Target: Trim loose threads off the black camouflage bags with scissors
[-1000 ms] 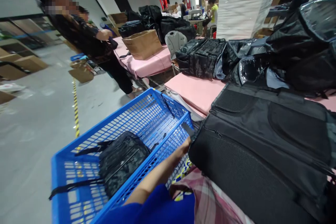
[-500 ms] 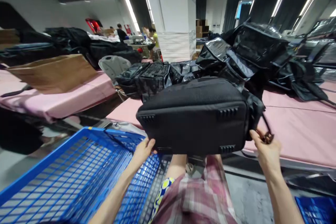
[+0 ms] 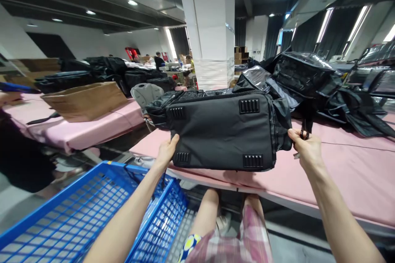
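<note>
A black bag (image 3: 216, 135) is held up in front of me over the near edge of the pink-covered table (image 3: 345, 172). Its flat base faces me, with a ribbed black foot near each corner. My left hand (image 3: 168, 148) grips the bag's left side, thumb toward me. On the other side, my right hand (image 3: 305, 144) pinches the bag's right end. Small dark rings, perhaps scissor handles, show at the right hand's fingers. The bag's far side and top are hidden.
A blue plastic crate (image 3: 105, 209) stands at my lower left. Behind the bag lie several black bags (image 3: 308, 70) in clear plastic. A brown paper box (image 3: 86, 102) and a grey backpack (image 3: 146, 92) are on the left. A white pillar (image 3: 210, 28) rises behind the table.
The bag has tipped so its base faces me more squarely, and it has moved farther over the table. Both hands keep their hold on it. My view has tilted upward.
</note>
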### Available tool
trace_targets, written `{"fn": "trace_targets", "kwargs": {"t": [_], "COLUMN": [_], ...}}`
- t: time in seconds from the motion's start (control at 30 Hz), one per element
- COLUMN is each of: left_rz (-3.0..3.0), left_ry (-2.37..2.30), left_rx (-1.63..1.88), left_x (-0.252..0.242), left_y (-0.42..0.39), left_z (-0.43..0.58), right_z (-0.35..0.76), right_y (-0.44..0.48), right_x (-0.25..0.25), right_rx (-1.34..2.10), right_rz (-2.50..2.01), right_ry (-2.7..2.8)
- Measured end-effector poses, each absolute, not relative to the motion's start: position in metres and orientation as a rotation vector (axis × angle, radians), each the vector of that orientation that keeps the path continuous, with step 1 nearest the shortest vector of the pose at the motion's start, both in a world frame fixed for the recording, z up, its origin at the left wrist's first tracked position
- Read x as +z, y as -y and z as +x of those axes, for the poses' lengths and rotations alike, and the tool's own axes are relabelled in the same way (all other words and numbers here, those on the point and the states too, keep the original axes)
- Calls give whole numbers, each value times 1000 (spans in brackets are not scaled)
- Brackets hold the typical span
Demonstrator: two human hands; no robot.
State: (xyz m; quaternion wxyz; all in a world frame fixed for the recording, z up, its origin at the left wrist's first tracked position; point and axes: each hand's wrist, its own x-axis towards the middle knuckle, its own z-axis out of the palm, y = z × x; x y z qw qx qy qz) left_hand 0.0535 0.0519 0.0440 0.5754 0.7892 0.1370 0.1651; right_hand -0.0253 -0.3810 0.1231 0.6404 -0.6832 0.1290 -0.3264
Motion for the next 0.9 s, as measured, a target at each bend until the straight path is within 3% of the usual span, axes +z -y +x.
{"fn": "trace_targets", "kwargs": {"t": [0.9], "left_rz": [1650], "left_ry": [-167], "left_rx": [321], "left_x": [75], "left_y": [-29], "left_z": [79], "right_z": [8], "right_y": [392], "right_x": [113], "right_rx": [-816], "right_rz": [-1597], "right_ry": [-292]}}
